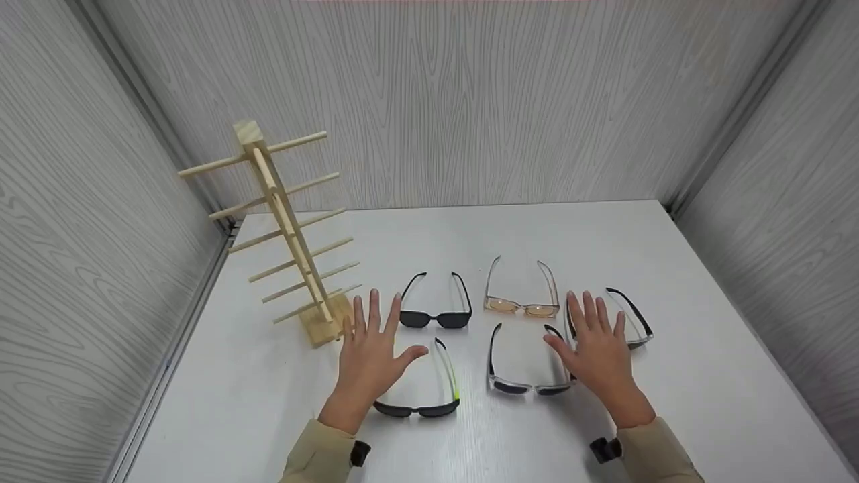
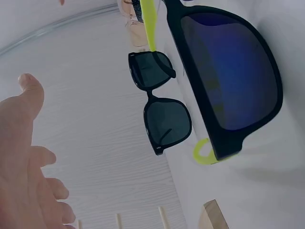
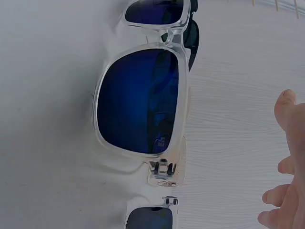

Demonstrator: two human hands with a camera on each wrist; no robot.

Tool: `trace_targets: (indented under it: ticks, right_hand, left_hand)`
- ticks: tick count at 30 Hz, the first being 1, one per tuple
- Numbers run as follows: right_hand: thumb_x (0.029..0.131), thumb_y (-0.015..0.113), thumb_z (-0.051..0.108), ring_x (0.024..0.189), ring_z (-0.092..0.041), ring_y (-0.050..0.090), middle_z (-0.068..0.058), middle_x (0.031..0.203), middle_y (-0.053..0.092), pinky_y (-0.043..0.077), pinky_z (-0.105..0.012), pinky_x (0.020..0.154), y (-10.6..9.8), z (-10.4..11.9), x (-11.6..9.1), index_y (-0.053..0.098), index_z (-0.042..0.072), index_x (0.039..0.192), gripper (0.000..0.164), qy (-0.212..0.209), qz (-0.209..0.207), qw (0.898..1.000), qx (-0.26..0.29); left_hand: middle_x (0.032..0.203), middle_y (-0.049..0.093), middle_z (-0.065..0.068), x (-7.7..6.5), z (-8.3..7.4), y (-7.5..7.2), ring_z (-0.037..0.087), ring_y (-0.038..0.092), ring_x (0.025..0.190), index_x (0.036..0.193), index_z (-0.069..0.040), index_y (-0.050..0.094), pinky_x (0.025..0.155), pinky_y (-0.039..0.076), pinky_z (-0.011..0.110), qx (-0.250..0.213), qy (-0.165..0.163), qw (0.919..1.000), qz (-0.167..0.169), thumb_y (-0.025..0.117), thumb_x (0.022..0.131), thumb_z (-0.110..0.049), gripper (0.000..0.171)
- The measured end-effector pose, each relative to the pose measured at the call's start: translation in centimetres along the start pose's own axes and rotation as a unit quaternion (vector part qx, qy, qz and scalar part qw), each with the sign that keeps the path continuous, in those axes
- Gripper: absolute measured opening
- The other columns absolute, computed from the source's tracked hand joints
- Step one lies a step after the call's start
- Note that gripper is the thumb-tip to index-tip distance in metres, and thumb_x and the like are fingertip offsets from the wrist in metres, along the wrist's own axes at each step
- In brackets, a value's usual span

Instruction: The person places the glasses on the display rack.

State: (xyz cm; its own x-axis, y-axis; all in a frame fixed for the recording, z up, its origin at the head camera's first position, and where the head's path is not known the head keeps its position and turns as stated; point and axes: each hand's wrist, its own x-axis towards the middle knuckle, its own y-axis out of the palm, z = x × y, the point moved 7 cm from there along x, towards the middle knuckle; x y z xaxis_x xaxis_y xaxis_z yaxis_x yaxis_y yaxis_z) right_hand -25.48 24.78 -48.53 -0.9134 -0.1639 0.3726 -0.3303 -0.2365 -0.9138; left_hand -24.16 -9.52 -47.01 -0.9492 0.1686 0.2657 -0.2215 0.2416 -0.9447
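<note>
Left hand (image 1: pixel 369 359): fingers spread apart, raised beside green-armed sunglasses (image 1: pixel 439 410). Right hand (image 1: pixel 596 352): likewise spread, between clear-framed sunglasses (image 1: pixel 510 388) and the pair nearest the table's (image 1: pixel 711 376) right edge (image 1: pixel 641 341). Black sunglasses (image 1: pixel 453 320), orange-lensed glasses (image 1: pixel 540 310): nearer back edge. Wooden stand (image 1: pixel 289 228): toward left edge.

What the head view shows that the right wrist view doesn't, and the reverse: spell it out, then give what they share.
Only the head view shows the left hand and the wooden stand's post and base. Only the right wrist view shows a small pale mark on one blue-tinted lens of the nearer clear-framed sunglasses. Both show the right hand, those sunglasses and some of the stand's pegs.
</note>
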Motion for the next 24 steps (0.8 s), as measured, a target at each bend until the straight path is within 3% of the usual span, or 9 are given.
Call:
trace_targets:
  ticks: [4,7,10,12,17,21,24]
  right_hand:
    - [0.085,0.057,0.056,0.134,-0.039,0.025,-0.022,0.145,0.031,0.012,-0.062,0.104,-0.3,0.4,0.0,0.03,0.007,0.145,0.082,0.008,-0.016,0.999,0.038]
    - [0.086,0.059,0.051,0.132,-0.038,0.029,-0.022,0.143,0.035,0.016,-0.061,0.104,-0.5,0.9,-0.2,0.029,0.007,0.145,0.08,0.015,-0.021,0.997,0.077]
    - [0.087,0.06,0.047,0.13,-0.037,0.033,-0.021,0.142,0.036,0.02,-0.057,0.105,-0.7,1.4,-0.3,0.028,0.008,0.146,0.077,0.026,-0.017,0.992,0.12]
    - [0.089,0.058,0.047,0.128,-0.038,0.036,-0.019,0.142,0.037,0.027,-0.057,0.102,-0.7,1.6,-0.5,0.027,0.011,0.146,0.075,0.039,-0.006,0.987,0.154]
    - [0.091,0.056,0.044,0.122,-0.039,0.043,-0.015,0.141,0.04,0.039,-0.056,0.091,-0.3,2.1,-0.6,0.028,0.017,0.147,0.067,0.067,0.01,0.968,0.242]
    - [0.092,0.06,0.031,0.117,-0.033,0.051,-0.015,0.135,0.048,0.041,-0.052,0.092,0.2,2.8,-0.5,0.035,0.014,0.144,0.06,0.056,-0.003,0.945,0.324]
    - [0.09,0.063,0.023,0.111,-0.029,0.057,-0.015,0.13,0.053,0.046,-0.047,0.089,0.7,3.7,-0.5,0.039,0.01,0.141,0.058,0.036,-0.006,0.928,0.37]
  left_hand:
    - [0.153,0.008,0.018,-0.2,-0.1,-0.3,0.038,-0.001,0.138,0.149,-0.02,0.018,0.108,0.014,0.054,-0.065,-0.002,0.9979,-0.001,0.047,0.081,-0.069,0.089]
    - [0.153,0.011,0.017,-0.5,0.3,-0.4,0.037,0.003,0.139,0.149,-0.02,0.019,0.107,0.018,0.055,-0.133,-0.012,0.991,-0.003,0.047,0.082,-0.067,0.087]
    - [0.154,0.012,0.011,-0.8,1.1,-0.4,0.031,0.006,0.14,0.149,-0.023,0.02,0.101,0.028,0.059,-0.208,-0.041,0.9772,0.004,0.05,0.084,-0.064,0.083]
    - [0.154,0.014,0.006,-1.1,1.7,-0.3,0.027,0.01,0.14,0.148,-0.024,0.022,0.096,0.033,0.06,-0.26,-0.067,0.9634,0.006,0.052,0.084,-0.062,0.08]
    - [0.151,0.025,0.006,-1.5,3.2,-0.5,0.027,0.025,0.136,0.146,-0.02,0.031,0.101,0.032,0.053,-0.342,-0.101,0.9344,-0.01,0.054,0.087,-0.056,0.073]
    - [0.148,0.031,0.01,-1.8,4.0,-0.3,0.028,0.028,0.135,0.145,-0.016,0.033,0.105,0.028,0.049,-0.365,-0.113,0.924,-0.008,0.054,0.088,-0.053,0.071]
    - [0.145,0.035,0.012,-2.2,4.6,0.1,0.032,0.032,0.132,0.144,-0.014,0.035,0.103,0.031,0.05,-0.384,-0.13,0.9144,0.0,0.055,0.088,-0.052,0.071]
